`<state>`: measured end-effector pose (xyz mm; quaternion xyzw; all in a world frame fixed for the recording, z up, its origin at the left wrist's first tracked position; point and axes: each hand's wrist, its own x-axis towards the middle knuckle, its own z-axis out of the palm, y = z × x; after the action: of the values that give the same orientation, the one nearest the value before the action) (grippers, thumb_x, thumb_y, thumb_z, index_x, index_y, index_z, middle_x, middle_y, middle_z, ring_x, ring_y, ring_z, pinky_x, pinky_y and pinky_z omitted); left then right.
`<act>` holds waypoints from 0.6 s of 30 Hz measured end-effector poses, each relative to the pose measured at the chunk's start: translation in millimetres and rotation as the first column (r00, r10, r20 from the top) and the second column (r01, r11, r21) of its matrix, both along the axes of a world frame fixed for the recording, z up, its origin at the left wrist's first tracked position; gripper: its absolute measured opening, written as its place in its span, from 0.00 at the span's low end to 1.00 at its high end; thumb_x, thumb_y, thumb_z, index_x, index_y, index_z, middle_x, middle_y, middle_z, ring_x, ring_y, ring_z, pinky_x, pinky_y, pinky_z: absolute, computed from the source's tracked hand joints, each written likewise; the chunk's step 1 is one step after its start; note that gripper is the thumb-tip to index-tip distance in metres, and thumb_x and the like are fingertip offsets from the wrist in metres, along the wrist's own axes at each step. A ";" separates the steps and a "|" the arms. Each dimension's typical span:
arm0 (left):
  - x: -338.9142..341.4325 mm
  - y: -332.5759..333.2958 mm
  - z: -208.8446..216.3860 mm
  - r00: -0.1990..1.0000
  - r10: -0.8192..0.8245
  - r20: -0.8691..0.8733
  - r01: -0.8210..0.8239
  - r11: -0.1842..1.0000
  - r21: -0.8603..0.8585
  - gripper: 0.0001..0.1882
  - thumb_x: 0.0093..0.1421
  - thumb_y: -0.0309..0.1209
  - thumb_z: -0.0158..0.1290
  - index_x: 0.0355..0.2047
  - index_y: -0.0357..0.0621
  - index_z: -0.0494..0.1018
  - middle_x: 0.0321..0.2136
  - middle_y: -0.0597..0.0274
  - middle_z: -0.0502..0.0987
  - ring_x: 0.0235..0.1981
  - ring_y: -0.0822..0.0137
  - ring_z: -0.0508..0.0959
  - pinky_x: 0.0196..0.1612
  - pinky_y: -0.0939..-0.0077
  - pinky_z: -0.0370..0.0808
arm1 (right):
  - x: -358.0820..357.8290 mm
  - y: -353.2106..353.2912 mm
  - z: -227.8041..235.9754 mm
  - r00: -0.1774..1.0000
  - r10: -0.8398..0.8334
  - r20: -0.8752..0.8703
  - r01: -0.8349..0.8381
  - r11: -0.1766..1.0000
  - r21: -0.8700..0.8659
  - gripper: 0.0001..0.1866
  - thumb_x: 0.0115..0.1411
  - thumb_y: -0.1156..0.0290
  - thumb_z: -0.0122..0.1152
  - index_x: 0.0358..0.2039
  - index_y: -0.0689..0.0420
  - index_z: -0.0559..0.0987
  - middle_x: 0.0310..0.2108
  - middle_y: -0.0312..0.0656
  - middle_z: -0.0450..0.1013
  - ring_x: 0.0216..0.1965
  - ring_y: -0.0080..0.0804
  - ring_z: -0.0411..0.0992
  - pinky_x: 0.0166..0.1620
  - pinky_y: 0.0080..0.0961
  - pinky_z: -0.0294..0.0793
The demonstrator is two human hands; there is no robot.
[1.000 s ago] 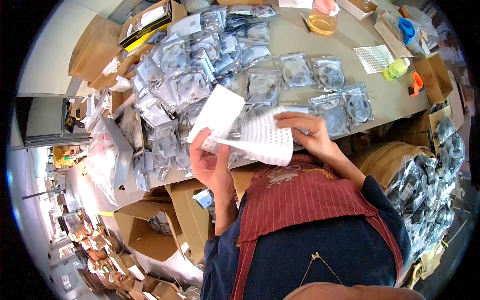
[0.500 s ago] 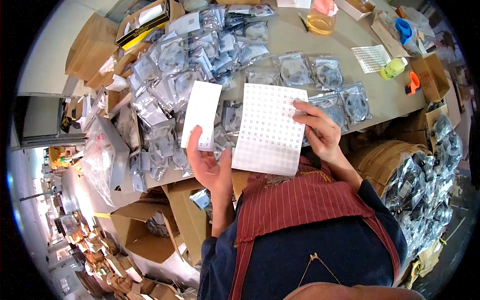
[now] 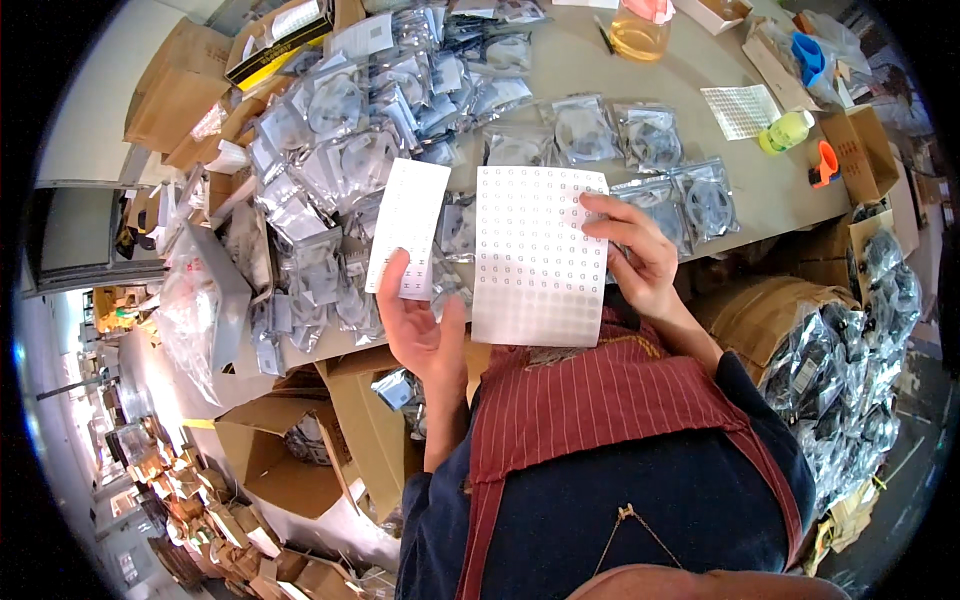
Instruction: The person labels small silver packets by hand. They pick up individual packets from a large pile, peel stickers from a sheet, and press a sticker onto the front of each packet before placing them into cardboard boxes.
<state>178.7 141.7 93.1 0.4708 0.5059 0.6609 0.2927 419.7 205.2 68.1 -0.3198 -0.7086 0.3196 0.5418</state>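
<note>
My left hand (image 3: 424,335) is closed on a narrow white sticker sheet (image 3: 408,215), its thumb lying over the lower part. A wider sticker sheet (image 3: 540,230), covered with rows of small printed round stickers and blank toward its lower end, is pinched at its right edge by my right hand (image 3: 640,255). Both sheets are held side by side above the table's near edge, a narrow gap between them. Beyond them lie clear bags with coiled cables (image 3: 583,130), and a large heap of similar bags (image 3: 340,110) spreads to the left.
At the far side stands a jar of amber liquid (image 3: 640,35). To the right are another sticker sheet (image 3: 740,111), a yellow-green bottle (image 3: 787,132) and an orange tape dispenser (image 3: 825,163). A carton of black bagged items (image 3: 790,310) stands at right; an open carton (image 3: 285,460) sits below left.
The wide sheet has shifted slightly left, closer to the narrow one, and tilts less. The narrow sheet has moved slightly right. Both hands keep their hold.
</note>
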 end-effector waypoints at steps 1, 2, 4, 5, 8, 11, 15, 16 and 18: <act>0.8 0.6 -0.2 1.000 0.001 0.005 -0.001 1.000 0.000 0.36 0.48 0.09 0.49 0.61 0.34 0.62 0.61 0.51 0.63 0.61 0.61 0.66 0.61 0.68 0.64 | 1.1 0.1 -0.1 1.000 0.001 -0.002 -0.001 1.000 -0.006 0.17 0.51 0.92 0.56 0.41 0.66 0.80 0.53 0.53 0.73 0.55 0.45 0.73 0.55 0.32 0.73; 1.4 1.4 -1.1 1.000 0.001 0.010 -0.001 1.000 0.000 0.36 0.48 0.09 0.48 0.61 0.33 0.62 0.61 0.51 0.63 0.60 0.60 0.66 0.61 0.68 0.64 | 2.2 0.3 -0.2 1.000 0.001 -0.004 -0.001 1.000 -0.013 0.17 0.51 0.92 0.56 0.41 0.66 0.80 0.53 0.53 0.74 0.55 0.45 0.73 0.55 0.32 0.73; 3.4 2.9 -1.2 1.000 0.001 0.020 -0.001 1.000 0.000 0.35 0.48 0.09 0.46 0.61 0.33 0.62 0.61 0.50 0.64 0.60 0.60 0.67 0.62 0.67 0.64 | 4.0 0.8 -1.0 1.000 -0.002 -0.013 0.001 1.000 -0.026 0.18 0.51 0.92 0.55 0.42 0.65 0.80 0.53 0.53 0.74 0.55 0.44 0.73 0.55 0.32 0.73; 4.6 3.6 -0.4 1.000 0.001 0.024 -0.001 1.000 0.001 0.35 0.48 0.09 0.45 0.61 0.33 0.62 0.61 0.49 0.64 0.60 0.59 0.67 0.62 0.67 0.64 | 4.4 1.1 -1.7 1.000 -0.005 -0.020 0.004 0.999 -0.034 0.18 0.51 0.92 0.55 0.42 0.65 0.80 0.53 0.52 0.74 0.54 0.44 0.73 0.54 0.31 0.73; 3.8 3.7 0.7 0.998 -0.019 0.064 0.020 1.000 -0.019 0.36 0.47 0.09 0.43 0.61 0.32 0.62 0.61 0.48 0.64 0.61 0.58 0.67 0.63 0.65 0.63 | 7.4 2.0 -4.4 0.998 0.007 -0.067 -0.015 0.992 -0.123 0.17 0.51 0.91 0.55 0.42 0.65 0.79 0.52 0.52 0.74 0.53 0.42 0.74 0.54 0.31 0.73; 0.0 3.4 -1.0 0.994 -0.024 0.110 0.031 0.998 -0.062 0.36 0.47 0.09 0.43 0.61 0.31 0.62 0.61 0.47 0.65 0.62 0.56 0.67 0.65 0.63 0.62 | 6.8 4.2 -18.5 0.967 0.010 -0.255 -0.066 0.975 -0.213 0.15 0.55 0.86 0.54 0.43 0.64 0.80 0.49 0.50 0.76 0.51 0.38 0.74 0.55 0.32 0.71; -4.8 10.0 -4.4 0.984 -0.121 0.127 0.122 0.993 -0.001 0.37 0.45 0.10 0.43 0.60 0.29 0.63 0.61 0.46 0.66 0.63 0.56 0.66 0.65 0.64 0.60 | 12.3 4.2 -29.8 0.959 -0.080 -0.271 0.011 0.970 -0.245 0.13 0.59 0.76 0.57 0.43 0.67 0.79 0.45 0.49 0.78 0.49 0.38 0.75 0.54 0.33 0.72; -6.1 12.1 -6.9 0.982 -0.131 0.139 0.131 0.991 0.004 0.37 0.44 0.10 0.43 0.59 0.30 0.65 0.61 0.46 0.66 0.63 0.56 0.66 0.65 0.64 0.61 | 15.3 2.5 -30.3 0.957 -0.077 -0.278 -0.018 0.947 -0.322 0.13 0.58 0.78 0.56 0.42 0.68 0.80 0.44 0.49 0.78 0.48 0.37 0.75 0.53 0.33 0.73; -5.3 11.7 -4.7 0.977 -0.122 0.178 0.127 0.992 -0.020 0.37 0.43 0.10 0.42 0.59 0.30 0.65 0.60 0.48 0.68 0.63 0.57 0.66 0.66 0.64 0.59 | 13.9 0.8 -38.4 0.927 -0.057 -0.371 -0.106 0.909 -0.404 0.13 0.55 0.83 0.56 0.41 0.69 0.80 0.42 0.46 0.79 0.44 0.34 0.77 0.49 0.31 0.75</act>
<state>173.4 153.3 88.4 0.4368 0.4576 0.6724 0.3843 433.6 206.0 29.7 -0.3518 -0.5113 0.5254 0.5820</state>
